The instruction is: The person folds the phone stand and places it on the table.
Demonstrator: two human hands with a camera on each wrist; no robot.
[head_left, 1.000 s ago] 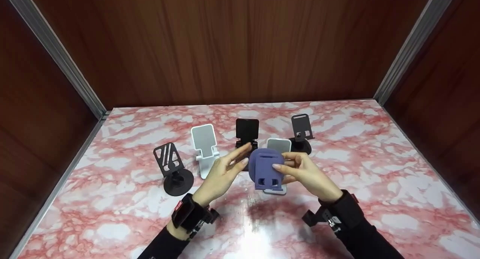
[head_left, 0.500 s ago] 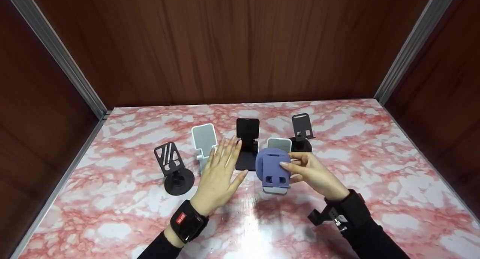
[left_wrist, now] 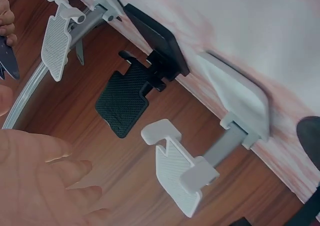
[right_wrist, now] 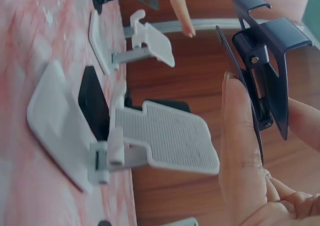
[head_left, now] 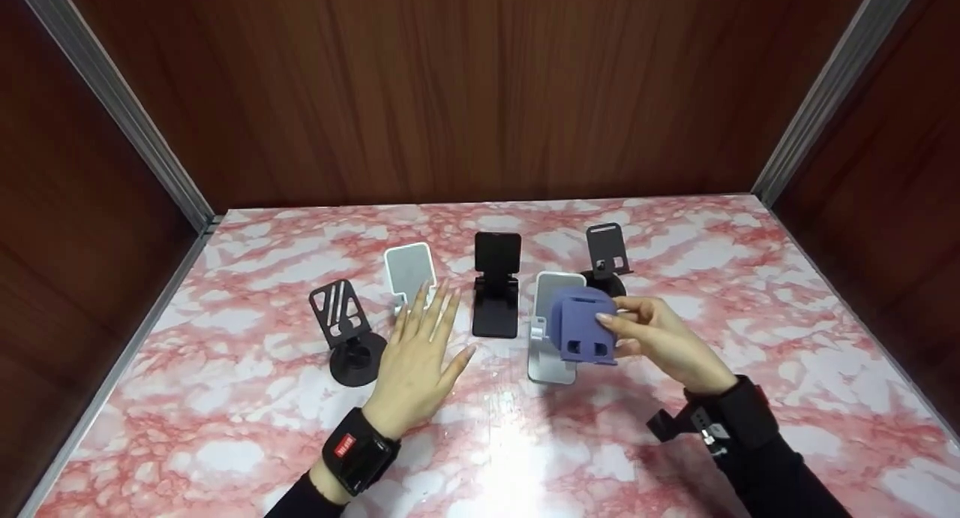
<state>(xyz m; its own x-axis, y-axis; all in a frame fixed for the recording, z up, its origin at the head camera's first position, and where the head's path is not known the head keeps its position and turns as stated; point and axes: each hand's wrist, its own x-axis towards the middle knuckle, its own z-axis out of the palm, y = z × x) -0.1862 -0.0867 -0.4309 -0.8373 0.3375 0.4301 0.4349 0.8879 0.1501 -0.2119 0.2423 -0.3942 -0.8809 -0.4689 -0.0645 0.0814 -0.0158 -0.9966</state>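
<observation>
My right hand (head_left: 660,341) pinches a purple folding phone stand (head_left: 589,329) at its right edge, thumb across the front. Its plate and round base are folded close together, with the hinge between them showing in the right wrist view. Behind it stands a white phone stand (head_left: 553,368), partly covered by the purple one. My left hand (head_left: 414,360) is held flat, palm down, fingers straight and spread, holding nothing. Its fingertips overlap the lower part of another white phone stand (head_left: 410,269) in the head view. A black phone stand (head_left: 496,315) stands between the hands.
A dark slotted phone stand (head_left: 341,311) on a round base stands at the left. A dark grey phone stand (head_left: 607,249) is at the back right. Wood-grain panels (head_left: 480,90) enclose the pink marbled table (head_left: 225,458) at the back and sides.
My left hand has come off the purple phone stand, drawn left and flattened out. My right hand has carried the purple phone stand to the right, uncovering part of the white stand behind.
</observation>
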